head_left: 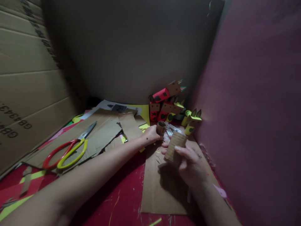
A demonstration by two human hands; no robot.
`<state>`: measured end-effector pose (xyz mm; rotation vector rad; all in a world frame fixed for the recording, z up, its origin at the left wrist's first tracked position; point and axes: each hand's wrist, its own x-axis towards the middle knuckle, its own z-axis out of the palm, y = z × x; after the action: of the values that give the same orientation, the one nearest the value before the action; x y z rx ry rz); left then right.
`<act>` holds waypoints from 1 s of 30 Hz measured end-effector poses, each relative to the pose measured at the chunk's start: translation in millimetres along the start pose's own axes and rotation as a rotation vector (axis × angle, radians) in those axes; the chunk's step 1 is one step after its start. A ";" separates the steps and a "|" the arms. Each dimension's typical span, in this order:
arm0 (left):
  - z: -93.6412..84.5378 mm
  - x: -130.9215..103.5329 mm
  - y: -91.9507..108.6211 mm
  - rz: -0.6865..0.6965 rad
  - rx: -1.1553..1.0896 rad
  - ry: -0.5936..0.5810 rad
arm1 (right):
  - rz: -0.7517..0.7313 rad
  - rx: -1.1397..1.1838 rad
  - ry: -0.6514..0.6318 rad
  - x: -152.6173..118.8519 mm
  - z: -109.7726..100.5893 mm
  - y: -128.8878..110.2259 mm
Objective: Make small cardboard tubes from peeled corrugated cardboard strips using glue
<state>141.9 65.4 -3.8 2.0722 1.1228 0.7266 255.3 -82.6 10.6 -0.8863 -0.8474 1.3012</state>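
My right hand grips a small rectangular piece of corrugated cardboard, thumb on its near face and fingers behind. It is held above a flat cardboard sheet that lies on the red table. Farther forward, my left hand is closed around a short brown cardboard tube, whose open end faces up. Some of the left fingers are hidden behind the hand. Several white pens lie just past the tube, between the two hands.
Large scissors with red and yellow handles lie on cardboard sheets at the left. Red and yellow paper-tube figures are stacked at the back; another yellow figure stands right. A pink wall borders the right side.
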 end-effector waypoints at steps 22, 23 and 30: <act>-51.0 -128.6 42.2 0.176 -0.069 -0.031 | 0.301 0.335 -0.055 -3.1 24.5 1.8; -50.1 -131.5 40.5 0.221 0.047 -0.002 | 0.263 0.327 -0.055 -4.1 28.5 4.1; -40.1 -142.7 19.9 0.578 0.771 0.296 | 0.052 0.242 -0.144 -13.7 61.6 20.4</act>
<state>54.6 -54.8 14.2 3.0993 1.0587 0.9992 190.0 -91.1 18.2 -0.6325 -0.7620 1.4916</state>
